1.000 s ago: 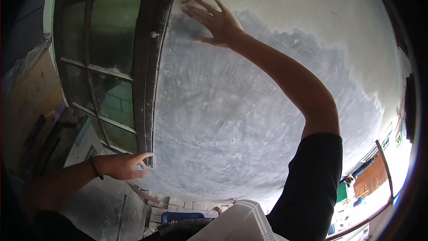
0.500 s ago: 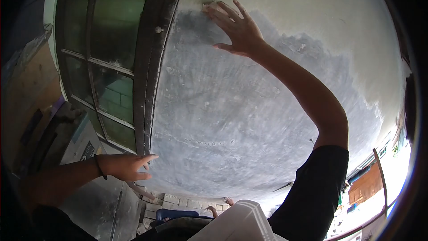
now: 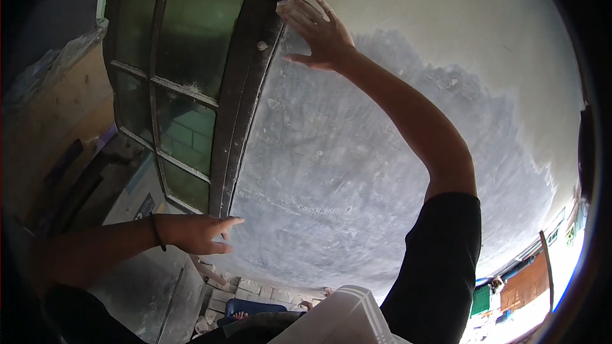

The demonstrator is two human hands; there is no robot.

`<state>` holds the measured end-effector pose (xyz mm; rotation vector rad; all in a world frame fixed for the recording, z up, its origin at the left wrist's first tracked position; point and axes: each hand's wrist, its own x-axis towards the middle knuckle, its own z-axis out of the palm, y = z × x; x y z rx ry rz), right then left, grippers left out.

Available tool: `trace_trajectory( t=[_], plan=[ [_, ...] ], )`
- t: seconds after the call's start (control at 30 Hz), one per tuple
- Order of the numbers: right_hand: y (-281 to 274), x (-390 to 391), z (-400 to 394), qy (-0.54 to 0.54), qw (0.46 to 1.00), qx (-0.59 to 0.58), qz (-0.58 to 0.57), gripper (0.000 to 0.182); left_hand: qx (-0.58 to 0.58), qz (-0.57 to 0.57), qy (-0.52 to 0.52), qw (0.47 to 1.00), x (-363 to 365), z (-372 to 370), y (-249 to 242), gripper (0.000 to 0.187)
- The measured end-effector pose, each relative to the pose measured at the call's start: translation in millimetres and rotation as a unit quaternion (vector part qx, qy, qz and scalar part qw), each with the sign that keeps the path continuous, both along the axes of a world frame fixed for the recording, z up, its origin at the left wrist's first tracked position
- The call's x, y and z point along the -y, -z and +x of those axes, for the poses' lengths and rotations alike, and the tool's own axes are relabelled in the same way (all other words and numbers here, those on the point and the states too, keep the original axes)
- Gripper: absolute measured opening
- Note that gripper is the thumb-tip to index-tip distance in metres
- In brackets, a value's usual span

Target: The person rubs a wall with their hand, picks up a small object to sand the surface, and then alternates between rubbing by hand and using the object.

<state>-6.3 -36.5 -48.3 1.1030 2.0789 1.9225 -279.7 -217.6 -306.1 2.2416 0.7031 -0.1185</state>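
Observation:
My right hand (image 3: 322,38) reaches up to the top of the wall beside the door frame, pressing a small pale, brownish sheet (image 3: 288,7) under its fingers. Thumb and index finger are spread away from the sheet. The wall (image 3: 331,146) is patchy grey below and pale cream above. Lower left, my left hand (image 3: 201,234) has its fingers apart and nothing visible in it. Its fingertips are near the bottom of the door frame and the wall's edge; whether they touch is unclear.
A dark door (image 3: 239,99) with green-tinted glass panes stands left of the wall. Below it is a grey metal cabinet (image 3: 143,293). Pale bricks (image 3: 248,285) and a blue chair (image 3: 255,308) with a person's hand (image 3: 240,315) are at the bottom. Bright outdoors shows at right.
My right hand has slid left with the sheet, from the wall to the edge of the door frame. The view has shifted, so the door appears further right. My left hand stays low and open.

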Motion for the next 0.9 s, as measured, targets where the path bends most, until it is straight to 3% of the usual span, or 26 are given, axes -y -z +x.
trace_trajectory(
  t=[0.47, 0.6, 0.9],
  plan=[
    [-5.5, 69.3, 123.0, 0.073, 0.996, -0.005, -0.041, 0.085, 0.016, 0.001, -0.03, 0.999, -11.1, -12.8, -12.0, 0.081],
    [-4.5, 88.4, 159.0, 0.095, 0.995, -0.023, -0.035, 0.086, 0.048, 0.049, -0.05, 0.996, -24.8, -19.0, -5.0, 0.078],
    [-16.1, 104.5, 193.5, 0.1, 0.993, -0.036, -0.049, 0.09, 0.016, 0.028, -0.036, 0.999, -20.0, -4.4, -10.2, 0.082]
  ],
)
